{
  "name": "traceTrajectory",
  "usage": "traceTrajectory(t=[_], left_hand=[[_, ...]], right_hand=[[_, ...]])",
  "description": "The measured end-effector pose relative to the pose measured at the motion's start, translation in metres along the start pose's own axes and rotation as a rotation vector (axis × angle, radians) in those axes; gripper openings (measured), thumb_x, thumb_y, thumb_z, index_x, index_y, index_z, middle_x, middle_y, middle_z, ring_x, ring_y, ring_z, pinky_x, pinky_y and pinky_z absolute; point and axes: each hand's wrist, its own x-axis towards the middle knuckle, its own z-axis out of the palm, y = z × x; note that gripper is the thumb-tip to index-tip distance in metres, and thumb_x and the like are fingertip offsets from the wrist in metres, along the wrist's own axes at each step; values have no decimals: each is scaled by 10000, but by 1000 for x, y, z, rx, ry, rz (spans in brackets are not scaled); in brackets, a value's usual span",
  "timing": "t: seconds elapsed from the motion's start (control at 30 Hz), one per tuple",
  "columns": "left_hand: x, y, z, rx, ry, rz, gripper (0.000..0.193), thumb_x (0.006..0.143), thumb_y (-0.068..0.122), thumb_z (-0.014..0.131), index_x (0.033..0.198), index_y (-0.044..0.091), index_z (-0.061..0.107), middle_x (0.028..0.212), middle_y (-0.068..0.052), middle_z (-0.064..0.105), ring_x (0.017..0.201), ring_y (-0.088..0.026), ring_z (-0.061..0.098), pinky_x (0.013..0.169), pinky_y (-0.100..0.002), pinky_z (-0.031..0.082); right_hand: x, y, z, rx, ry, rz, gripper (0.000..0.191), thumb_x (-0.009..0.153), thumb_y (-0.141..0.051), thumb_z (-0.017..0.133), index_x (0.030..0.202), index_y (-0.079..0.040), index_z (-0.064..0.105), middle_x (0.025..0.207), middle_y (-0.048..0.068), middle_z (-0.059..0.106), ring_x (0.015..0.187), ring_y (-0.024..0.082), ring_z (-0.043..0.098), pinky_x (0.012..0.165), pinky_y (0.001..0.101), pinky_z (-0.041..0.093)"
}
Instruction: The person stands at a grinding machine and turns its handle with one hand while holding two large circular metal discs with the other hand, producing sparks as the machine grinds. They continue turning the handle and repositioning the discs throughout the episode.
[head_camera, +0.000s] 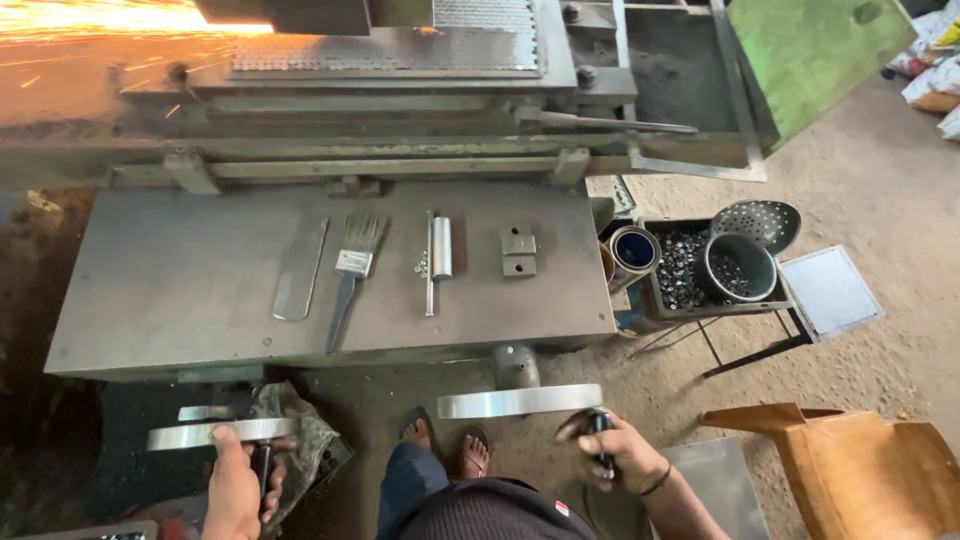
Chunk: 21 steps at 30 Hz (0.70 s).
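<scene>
My left hand (238, 488) grips the dark handle of the left metal handwheel (215, 433) below the machine's front. My right hand (612, 452) is closed on the handle of the right handwheel (520, 401). Above them lies the grey machine table (180, 290). On it rest a flat metal strip (299, 270), a paintbrush (353, 270), a small steel cylinder with a rod (437, 256) and a small metal block (518, 251). Orange sparks (110, 20) spray to the left at the top. My feet in sandals (447, 445) stand between the wheels.
A black tray (668, 305) of small dark parts stands on a stand at the right, holding a dark bowl (740, 266) and a perforated scoop (762, 220), beside a round tin (634, 249). An orange wooden chair (860, 465) stands at the lower right. A green panel (815, 50) leans behind.
</scene>
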Motion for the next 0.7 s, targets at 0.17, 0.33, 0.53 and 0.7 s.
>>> traceTrajectory(t=[0.17, 0.33, 0.53, 0.7], left_hand=[[5, -5, -2, -7, 2, 24, 1080, 934, 855, 71, 1009, -43, 666, 539, -85, 420, 360, -202, 337, 328, -362, 253], [6, -2, -8, -30, -61, -45, 1077, 895, 874, 82, 1039, -35, 642, 542, -82, 412, 359, -203, 333, 330, -360, 250], [7, 14, -42, -80, -157, -83, 1094, 926, 899, 81, 992, -58, 609, 492, -82, 333, 332, -210, 263, 325, -377, 237], [11, 26, -65, -166, -142, -86, 1057, 987, 860, 119, 947, -90, 580, 467, -58, 261, 334, -183, 203, 329, -356, 179]], right_hand=[[92, 54, 1, -357, 399, 127, 265, 902, -129, 766, 1145, -23, 774, 755, 42, 611, 587, 148, 518, 479, 309, 401], [154, 87, 97, -225, -111, 238, 339, 1049, -250, 617, 1356, -137, 706, 727, 0, 588, 570, 116, 518, 498, 278, 441], [47, 30, 106, -51, -223, -104, 390, 941, -217, 643, 1234, 38, 686, 692, 85, 567, 624, 207, 575, 608, 338, 472], [2, 10, 73, 150, 52, -238, 426, 810, -249, 664, 1066, 90, 693, 662, 126, 576, 617, 240, 576, 563, 387, 463]])
